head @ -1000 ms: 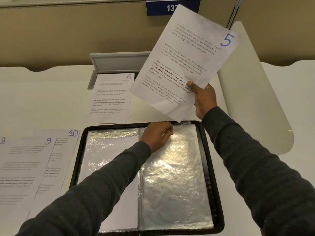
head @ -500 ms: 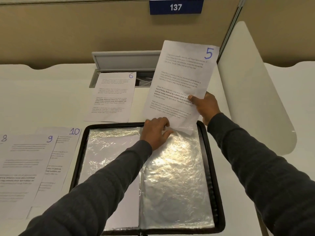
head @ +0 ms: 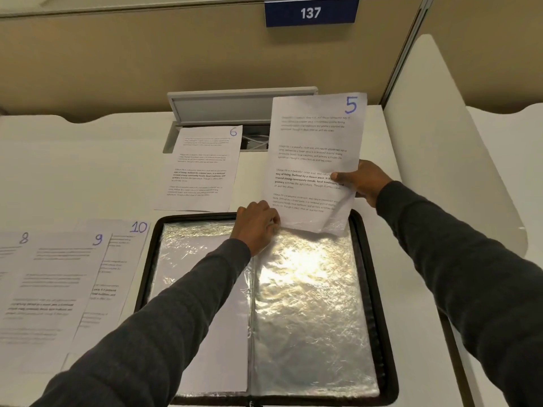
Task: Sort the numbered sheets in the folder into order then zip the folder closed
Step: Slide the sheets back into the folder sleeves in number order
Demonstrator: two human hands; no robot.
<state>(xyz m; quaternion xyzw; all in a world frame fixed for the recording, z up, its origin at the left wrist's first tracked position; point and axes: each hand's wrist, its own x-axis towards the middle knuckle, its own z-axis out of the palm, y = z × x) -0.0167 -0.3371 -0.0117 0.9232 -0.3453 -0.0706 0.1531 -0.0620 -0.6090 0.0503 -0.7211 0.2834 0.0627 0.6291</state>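
A black zip folder (head: 383,304) lies open on the desk with shiny plastic sleeves (head: 311,312) inside. My right hand (head: 363,180) grips sheet 5 (head: 311,160) by its right edge, held upright with its bottom edge at the top of the right sleeve. My left hand (head: 257,226) pinches the top edge of that sleeve next to the sheet's lower left corner. Sheet 6 (head: 202,168) lies flat beyond the folder. Sheets 8 (head: 11,251), 9 (head: 55,283) and 10 (head: 123,259) overlap on the desk at the left.
A grey cable tray with a raised lid (head: 235,108) sits behind sheet 6. A white divider panel (head: 435,160) stands along the desk's right side. A tan partition with a blue sign reading 137 (head: 311,13) closes the back.
Sheet 5 came down from high in the air and turned upright, its bottom edge now at the right sleeve's opening. My left hand shifted slightly at the sleeve's top edge.
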